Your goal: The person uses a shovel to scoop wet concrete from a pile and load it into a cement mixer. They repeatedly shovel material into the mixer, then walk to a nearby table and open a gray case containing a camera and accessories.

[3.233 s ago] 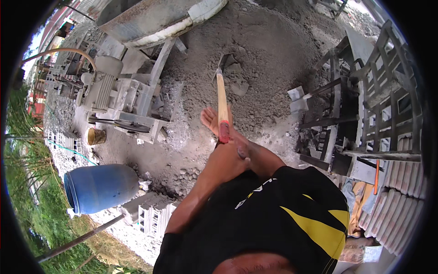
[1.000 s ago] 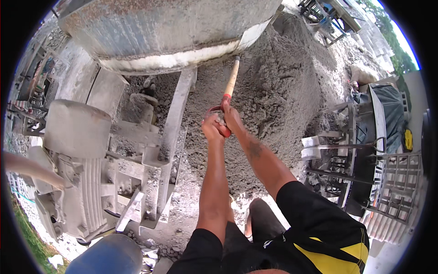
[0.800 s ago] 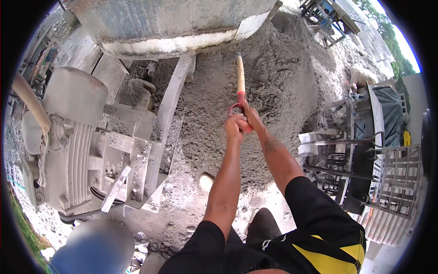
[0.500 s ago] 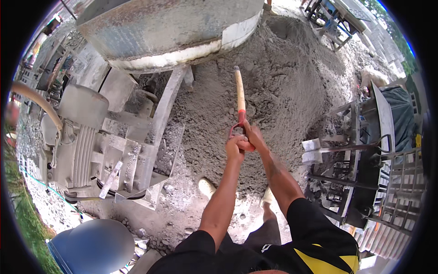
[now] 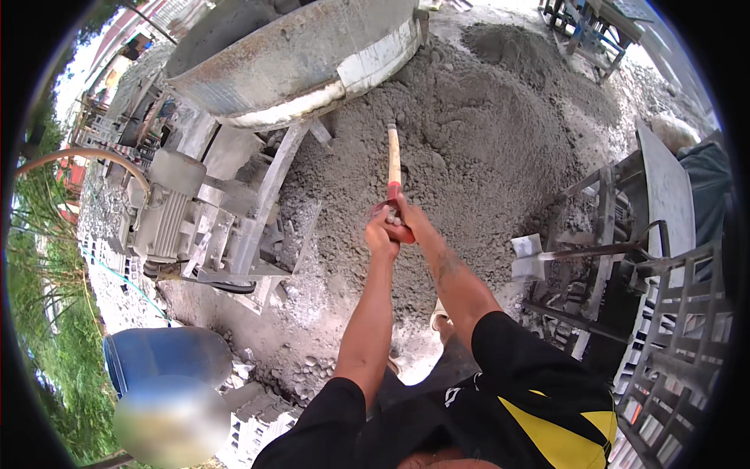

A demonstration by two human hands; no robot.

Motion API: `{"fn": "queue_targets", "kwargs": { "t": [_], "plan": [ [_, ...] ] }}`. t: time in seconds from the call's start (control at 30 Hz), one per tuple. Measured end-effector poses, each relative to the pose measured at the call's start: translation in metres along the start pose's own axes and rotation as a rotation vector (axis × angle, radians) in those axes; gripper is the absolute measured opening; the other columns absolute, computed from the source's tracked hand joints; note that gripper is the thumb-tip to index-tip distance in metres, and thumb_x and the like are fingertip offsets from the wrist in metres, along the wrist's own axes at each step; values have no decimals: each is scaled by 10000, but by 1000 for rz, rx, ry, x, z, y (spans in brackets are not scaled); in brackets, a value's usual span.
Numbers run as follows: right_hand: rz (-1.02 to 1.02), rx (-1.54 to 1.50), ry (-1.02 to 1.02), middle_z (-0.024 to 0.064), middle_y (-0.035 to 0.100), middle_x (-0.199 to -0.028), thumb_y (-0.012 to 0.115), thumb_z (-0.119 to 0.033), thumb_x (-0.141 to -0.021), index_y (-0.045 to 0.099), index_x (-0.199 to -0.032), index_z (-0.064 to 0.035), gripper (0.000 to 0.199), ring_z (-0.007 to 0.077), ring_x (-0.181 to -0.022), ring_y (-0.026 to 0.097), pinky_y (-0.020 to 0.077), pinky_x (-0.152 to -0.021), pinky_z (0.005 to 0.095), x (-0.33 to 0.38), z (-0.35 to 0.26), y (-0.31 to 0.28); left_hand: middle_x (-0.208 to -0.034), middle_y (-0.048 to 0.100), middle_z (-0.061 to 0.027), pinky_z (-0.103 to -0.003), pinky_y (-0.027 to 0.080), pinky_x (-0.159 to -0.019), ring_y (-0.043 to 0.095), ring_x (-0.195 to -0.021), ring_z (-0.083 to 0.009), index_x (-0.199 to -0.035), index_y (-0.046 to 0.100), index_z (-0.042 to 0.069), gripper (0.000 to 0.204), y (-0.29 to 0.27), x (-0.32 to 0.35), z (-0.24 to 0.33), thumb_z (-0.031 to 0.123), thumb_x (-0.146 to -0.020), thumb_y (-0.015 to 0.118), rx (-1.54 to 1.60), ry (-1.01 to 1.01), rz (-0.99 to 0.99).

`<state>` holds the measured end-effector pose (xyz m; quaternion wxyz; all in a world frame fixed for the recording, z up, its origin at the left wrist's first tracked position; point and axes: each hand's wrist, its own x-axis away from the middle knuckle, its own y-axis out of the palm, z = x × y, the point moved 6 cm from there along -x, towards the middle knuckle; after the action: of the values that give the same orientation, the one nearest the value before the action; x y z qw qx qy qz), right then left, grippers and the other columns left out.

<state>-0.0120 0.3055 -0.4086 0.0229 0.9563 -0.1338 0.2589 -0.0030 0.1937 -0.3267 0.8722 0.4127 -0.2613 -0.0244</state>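
Both of my hands are closed around the red D-shaped grip of a shovel (image 5: 394, 160) with a pale wooden shaft. My left hand (image 5: 382, 232) wraps the grip's left side. Close beside it, my right hand (image 5: 414, 221) holds the grip's right side, where it meets the shaft. The shaft points away from me over a broad heap of grey, damp-looking mix (image 5: 476, 172). No blade shows; it seems sunk in the heap at the shaft's far end.
A large rusty metal mixing drum (image 5: 305, 66) stands at the far left, with a motor (image 5: 166, 215) and frame nearer me. A blue barrel (image 5: 168, 356) lies lower left. On the right are another shovel (image 5: 586, 252), a metal frame and slatted racks (image 5: 680, 313).
The view has shifted, showing more of the drum's inside and the blue barrel. My hands and the shovel appear slightly further left and higher. My feet have changed place.
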Motion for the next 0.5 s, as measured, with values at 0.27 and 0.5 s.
{"fn": "queue_targets", "kwargs": {
  "t": [0.27, 0.5],
  "plan": [
    [-253, -641, -57, 15, 629, -729, 428, -588, -921, 681, -960, -35, 610, 91, -629, 554, 447, -566, 256, 132, -10, -5, -627, 546, -48, -287, 455, -519, 539, -531, -155, -754, 554, 25, 120, 29, 102, -14, 72, -829, 635, -416, 26, -8],
    [-189, -612, -308, 81, 614, -865, 426, -608, -903, 613, -1051, -16, 638, 149, -774, 589, 492, -704, 289, 258, 60, -12, -625, 615, -58, -279, 444, -473, 576, -505, -140, -670, 623, -1, 147, 10, 228, -31, 88, -732, 721, -771, 125, -85]
  ]
}}
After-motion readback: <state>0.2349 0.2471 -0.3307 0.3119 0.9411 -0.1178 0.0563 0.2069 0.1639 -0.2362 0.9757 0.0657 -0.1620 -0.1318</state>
